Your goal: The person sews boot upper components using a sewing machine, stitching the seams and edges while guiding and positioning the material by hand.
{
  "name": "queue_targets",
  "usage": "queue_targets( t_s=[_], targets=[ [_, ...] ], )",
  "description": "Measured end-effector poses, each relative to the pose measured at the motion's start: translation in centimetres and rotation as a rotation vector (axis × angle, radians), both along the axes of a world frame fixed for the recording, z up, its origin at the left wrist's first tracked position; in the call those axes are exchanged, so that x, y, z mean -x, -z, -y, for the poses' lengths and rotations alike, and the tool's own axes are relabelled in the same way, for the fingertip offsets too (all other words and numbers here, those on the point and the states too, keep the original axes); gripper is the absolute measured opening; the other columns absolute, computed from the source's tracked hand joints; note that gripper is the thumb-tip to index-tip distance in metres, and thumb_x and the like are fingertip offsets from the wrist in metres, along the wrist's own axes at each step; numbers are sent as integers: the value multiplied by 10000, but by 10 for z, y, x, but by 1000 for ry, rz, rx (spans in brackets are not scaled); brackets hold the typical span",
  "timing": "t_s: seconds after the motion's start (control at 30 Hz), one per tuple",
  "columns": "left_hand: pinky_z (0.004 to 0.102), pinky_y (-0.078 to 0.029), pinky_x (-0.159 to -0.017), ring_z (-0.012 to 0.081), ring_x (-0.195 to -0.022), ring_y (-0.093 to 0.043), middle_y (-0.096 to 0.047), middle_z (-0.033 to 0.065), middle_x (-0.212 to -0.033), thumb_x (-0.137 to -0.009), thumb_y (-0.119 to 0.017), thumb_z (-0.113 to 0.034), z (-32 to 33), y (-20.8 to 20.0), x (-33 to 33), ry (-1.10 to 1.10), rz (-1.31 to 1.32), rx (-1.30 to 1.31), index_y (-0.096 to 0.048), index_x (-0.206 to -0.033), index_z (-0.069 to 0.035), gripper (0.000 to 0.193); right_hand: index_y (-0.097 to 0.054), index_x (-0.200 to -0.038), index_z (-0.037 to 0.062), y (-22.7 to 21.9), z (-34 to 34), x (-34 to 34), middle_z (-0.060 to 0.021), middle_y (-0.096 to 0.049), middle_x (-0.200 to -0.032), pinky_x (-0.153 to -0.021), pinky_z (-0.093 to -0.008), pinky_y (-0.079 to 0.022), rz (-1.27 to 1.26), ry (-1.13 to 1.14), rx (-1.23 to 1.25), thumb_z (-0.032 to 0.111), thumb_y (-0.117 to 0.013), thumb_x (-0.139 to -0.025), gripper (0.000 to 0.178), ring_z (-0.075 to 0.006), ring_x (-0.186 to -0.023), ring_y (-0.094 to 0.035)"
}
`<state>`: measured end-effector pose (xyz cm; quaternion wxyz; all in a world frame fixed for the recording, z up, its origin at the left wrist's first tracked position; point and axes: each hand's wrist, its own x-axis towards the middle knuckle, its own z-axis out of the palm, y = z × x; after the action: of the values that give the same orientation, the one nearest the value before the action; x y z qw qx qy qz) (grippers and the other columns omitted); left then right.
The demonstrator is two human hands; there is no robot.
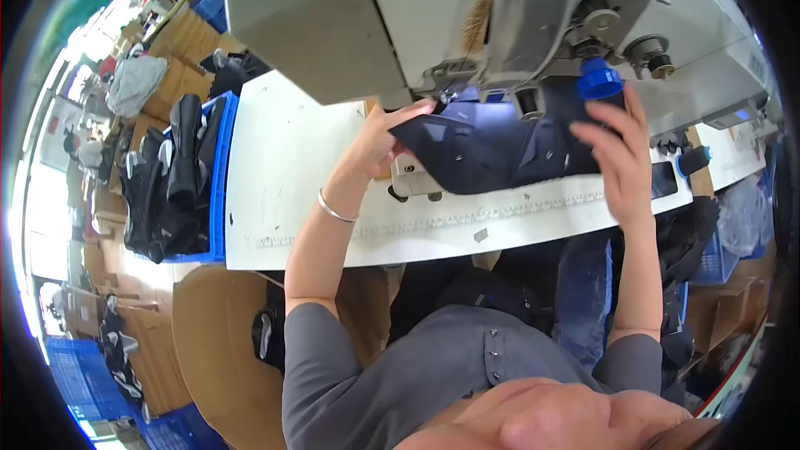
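A dark navy fabric piece (487, 154) with small light marks lies beneath the head of a grey-white sewing machine (308, 25). Light falls on the cloth near the needle area, where the machine partly hides it. My left hand (379, 140) pinches the left end of the fabric between thumb and fingers, close to the machine's foot. At the other end my right hand (618, 150) has its fingers spread over the cloth's right edge, just below a blue knob (598, 79). Whether the right thumb grips the cloth from beneath is hidden.
The white table (279, 158) carries a ruler strip (433, 221) along its front edge. A blue crate (221, 200) of dark pieces stands at its left. Toward the right lie a dark flat device (664, 179) and a thread spool (693, 161). A cardboard box (221, 342) is below left.
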<state>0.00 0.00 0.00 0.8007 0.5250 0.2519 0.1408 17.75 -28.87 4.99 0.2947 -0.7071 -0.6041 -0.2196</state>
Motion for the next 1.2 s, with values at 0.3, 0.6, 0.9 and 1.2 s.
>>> queue_targets(
  t_s=[0.3, 0.6, 0.9, 1.2],
  targets=[
    [257, -553, -689, 123, -871, -643, -630, 18, -988, -883, -691, -89, 10, 24, -6, -55, 289, 11, -562, -1157, -66, 303, -707, -1077, 91, 7, -19, -8, -102, -586, -1289, -1094, -451, -333, -89, 87, -86, 90, -646, -808, 276, -338, -1251, -480],
    [305, -544, -859, 173, -987, -633, -630, 72, -1090, -896, -632, 25, -4, 36, -13, -34, 271, 113, -528, -1218, -41, 345, -714, -1097, 94, 11, -18, 15, -83, -579, -1305, -1089, -456, -346, -18, 140, -136, 7, -647, -796, 320, -405, -1331, -409],
    [293, -548, -829, 171, -992, -644, -634, 75, -1086, -905, -625, 12, 1, 35, -12, -68, 267, 165, -516, -1233, -23, 348, -722, -1071, 79, 22, -18, -1, -109, -575, -1299, -1079, -445, -351, 15, 141, -150, 35, -641, -812, 275, -398, -1312, -433],
    [284, -496, -692, 197, -881, -627, -633, 85, -1051, -864, -683, -74, 72, 27, 51, -497, 69, -1309, -675, -908, -44, 53, -620, -1075, 2, 87, -100, -146, -203, -609, -1076, -915, -445, -419, -473, 179, -292, 146, -591, -885, 240, -371, -1029, -561]
  ],
)
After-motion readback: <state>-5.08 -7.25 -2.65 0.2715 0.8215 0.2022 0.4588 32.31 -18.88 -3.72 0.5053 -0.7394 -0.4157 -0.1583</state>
